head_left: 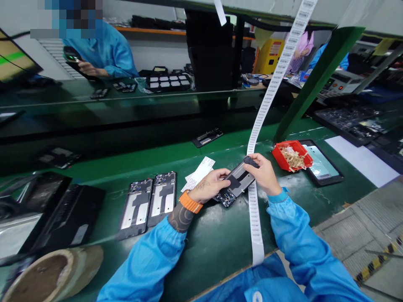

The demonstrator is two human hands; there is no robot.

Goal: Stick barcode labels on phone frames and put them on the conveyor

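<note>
Between my two hands is an opened phone body [238, 181], tilted above the green bench. My left hand [209, 184], with an orange watch band at the wrist, grips its left edge, thumb on the dark inner part. My right hand [262, 172] pinches the upper right end between thumb and fingers. Circuit parts show at the lower end of the phone. Behind it runs a long strip of barcode labels [255, 218], which hangs from above and lies across the bench. White printed slips [201, 170] lie partly hidden behind my left hand.
Two more opened phone bodies [162, 199] lie side by side at left. Beyond the hands lies another phone part [208, 137]. A red bin [280, 161] of tan scraps overlaps a black tray [333, 180] at right. A green post [317, 84] rises behind. Across the bench sits a person [116, 50] in blue.
</note>
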